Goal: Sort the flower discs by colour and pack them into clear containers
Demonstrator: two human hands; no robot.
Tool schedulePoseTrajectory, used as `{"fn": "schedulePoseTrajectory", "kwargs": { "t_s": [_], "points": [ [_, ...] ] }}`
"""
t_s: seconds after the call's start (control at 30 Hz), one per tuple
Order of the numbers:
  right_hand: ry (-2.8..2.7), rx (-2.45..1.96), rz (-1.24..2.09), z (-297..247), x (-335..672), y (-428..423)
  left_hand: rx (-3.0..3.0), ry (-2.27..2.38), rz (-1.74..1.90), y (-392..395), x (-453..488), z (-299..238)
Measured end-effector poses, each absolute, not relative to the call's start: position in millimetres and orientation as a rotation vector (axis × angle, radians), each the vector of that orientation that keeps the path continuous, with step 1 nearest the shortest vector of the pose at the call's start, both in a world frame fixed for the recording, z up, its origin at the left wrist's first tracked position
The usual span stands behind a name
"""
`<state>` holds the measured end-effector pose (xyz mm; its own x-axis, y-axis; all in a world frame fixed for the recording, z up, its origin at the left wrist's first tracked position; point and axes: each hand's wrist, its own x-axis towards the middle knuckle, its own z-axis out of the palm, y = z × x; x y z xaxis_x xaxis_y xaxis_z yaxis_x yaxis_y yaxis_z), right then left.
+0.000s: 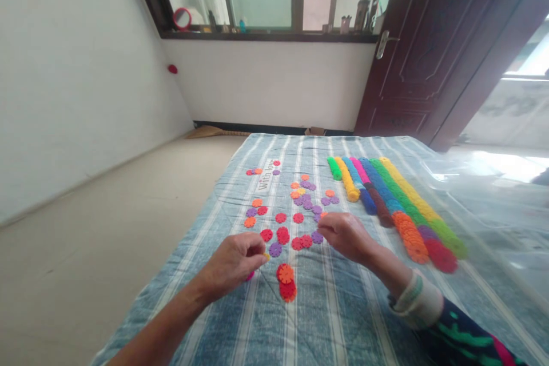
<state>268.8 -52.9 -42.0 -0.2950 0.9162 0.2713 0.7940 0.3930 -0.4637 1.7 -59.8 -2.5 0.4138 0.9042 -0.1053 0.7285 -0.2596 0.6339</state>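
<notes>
We're looking down over our own two hands above the blue-and-white striped quilt. Our left hand has its fingers drawn together, thumb and forefinger pinching a small yellow-orange notched plastic disc by its rim. A sliver of pink shows under the palm, and we cannot tell what it is. Our right hand is curled as well, fingertips nipped onto an orange plastic disc at the near edge of the scatter; whether it is off the cloth we cannot tell.

Between the hands, just beside the left fingertips, lies a short red-and-orange stack of joined discs. Its long axis runs roughly away from us and back. Beyond the hands the loose red, orange and purple flower-shaped discs lie flat, faces up. To the right, the long multicoloured rods of stacked discs lie side by side, touching, slanting from far left to near right.

We judge these pieces to be light, thin and stiff, so no squeeze is needed. The notched rim should give the fingertips purchase, while a smooth flat face lying on soft cloth is awkward to lift from above. The edge is the place to take hold. A single disc is round, with no long axis, and the pinched one is too small for us to say which way its face turns
</notes>
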Motion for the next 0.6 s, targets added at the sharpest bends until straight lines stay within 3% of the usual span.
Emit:
{"fn": "schedulePoseTrajectory", "kwargs": {
  "t_s": [0.23,0.6],
  "points": [
    [-1.899,-1.576,0.375,-39,272,-10,2.176,1.316,0.589,41,64,0],
    [-1.753,-1.574,0.444,-53,296,-3,2.297,1.544,0.208,120,130,-24]
  ]
}}
